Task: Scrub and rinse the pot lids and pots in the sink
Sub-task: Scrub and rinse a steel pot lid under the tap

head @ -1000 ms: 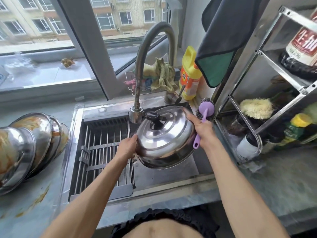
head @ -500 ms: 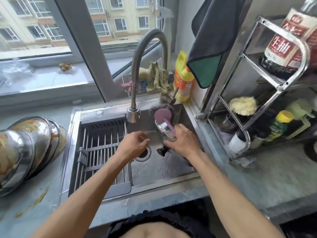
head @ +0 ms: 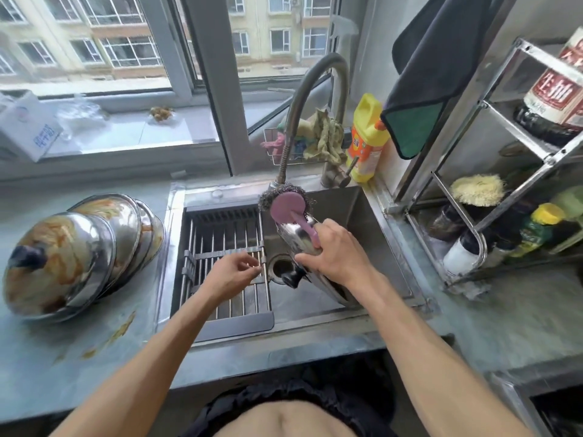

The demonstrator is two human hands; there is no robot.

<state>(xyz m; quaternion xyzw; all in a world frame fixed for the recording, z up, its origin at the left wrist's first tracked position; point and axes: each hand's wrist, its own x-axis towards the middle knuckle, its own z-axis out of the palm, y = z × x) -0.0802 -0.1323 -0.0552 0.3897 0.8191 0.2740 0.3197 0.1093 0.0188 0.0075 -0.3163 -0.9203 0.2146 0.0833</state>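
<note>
Right hand [head: 339,258] gripping lid [head: 296,239] and brush [head: 290,209], left hand [head: 232,274] loosely curled

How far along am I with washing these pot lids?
Nothing looks finished yet: no cleaned lid shows on the drying rack in the sink. In hand: your right hand holds one lid on edge over the basin together with the purple scrubber; your left hand hovers free over the rack. Left: the stack of sauce-stained lids on the counter.

Yellow detergent bottle [head: 366,138] beside faucet [head: 310,99]; dark cloth [head: 426,74] above steel rack [head: 492,171].
</note>
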